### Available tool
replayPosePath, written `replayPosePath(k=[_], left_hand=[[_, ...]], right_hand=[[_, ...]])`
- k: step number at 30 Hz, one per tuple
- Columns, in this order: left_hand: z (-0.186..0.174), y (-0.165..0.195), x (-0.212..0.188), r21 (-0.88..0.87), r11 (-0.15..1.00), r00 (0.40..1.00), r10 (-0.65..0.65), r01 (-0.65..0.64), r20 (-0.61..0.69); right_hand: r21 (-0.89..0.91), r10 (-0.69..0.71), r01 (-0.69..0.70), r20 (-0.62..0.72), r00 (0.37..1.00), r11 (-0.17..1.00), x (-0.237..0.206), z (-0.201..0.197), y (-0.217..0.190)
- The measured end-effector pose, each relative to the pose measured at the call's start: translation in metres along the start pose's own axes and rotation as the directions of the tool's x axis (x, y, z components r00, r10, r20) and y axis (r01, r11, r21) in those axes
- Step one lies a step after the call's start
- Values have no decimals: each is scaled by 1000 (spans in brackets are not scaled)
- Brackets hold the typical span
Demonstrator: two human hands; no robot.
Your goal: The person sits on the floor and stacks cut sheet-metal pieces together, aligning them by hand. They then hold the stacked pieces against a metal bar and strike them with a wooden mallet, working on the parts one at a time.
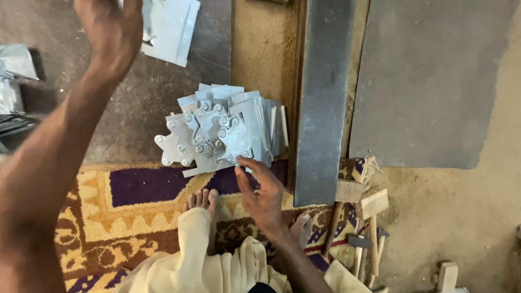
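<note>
A heap of several flat grey metal plates (222, 130) with round bosses lies on the floor at the rug's far edge. My right hand (260, 192) reaches to the heap's near right corner, fingers spread, fingertips touching the lowest plate. My left hand (111, 32) is stretched far forward at the top left, next to a pale folded metal sheet piece (171, 27). The frame's edge cuts off the fingers, so whether they grip the sheet is hidden. My bare feet (203, 203) rest on the rug under the heap.
A long grey steel bar (320, 97) runs front to back right of the heap. A grey slab (429, 81) lies further right. Hammers and wooden blocks (366, 239) sit at the lower right. More metal sheets (13, 81) are stacked at the left edge. A patterned purple and yellow rug (135, 190) covers the near floor.
</note>
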State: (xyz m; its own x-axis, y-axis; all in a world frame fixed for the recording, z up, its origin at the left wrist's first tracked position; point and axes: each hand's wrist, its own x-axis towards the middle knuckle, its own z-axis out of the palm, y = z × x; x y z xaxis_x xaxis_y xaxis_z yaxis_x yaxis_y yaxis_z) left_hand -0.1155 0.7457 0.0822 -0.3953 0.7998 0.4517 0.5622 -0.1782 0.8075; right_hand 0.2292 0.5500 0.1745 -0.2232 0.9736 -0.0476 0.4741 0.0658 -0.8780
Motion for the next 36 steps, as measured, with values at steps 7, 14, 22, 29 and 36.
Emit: replayPosePath(k=[7,14,22,29,36], left_hand=[[-62,170,-111,-517,555,754,-544,652,368],[-44,184,-166,-334,656,710,-462,677,532],[-43,175,-176,-268,646,581,-336,715,741],[-32,174,-174,-274,706,613,-281,653,738],[-36,171,-173,-269,713,581,-234,648,780]], right_hand=[[555,242,-343,249,938,758,31,-15,-22],[528,174,-294,266,948,796,27,-19,-36],[548,-9,-294,482,876,783,15,-20,-27],[368,63,-279,503,862,887,16,-26,-27],[426,72,-323,508,859,845,18,-31,-33]])
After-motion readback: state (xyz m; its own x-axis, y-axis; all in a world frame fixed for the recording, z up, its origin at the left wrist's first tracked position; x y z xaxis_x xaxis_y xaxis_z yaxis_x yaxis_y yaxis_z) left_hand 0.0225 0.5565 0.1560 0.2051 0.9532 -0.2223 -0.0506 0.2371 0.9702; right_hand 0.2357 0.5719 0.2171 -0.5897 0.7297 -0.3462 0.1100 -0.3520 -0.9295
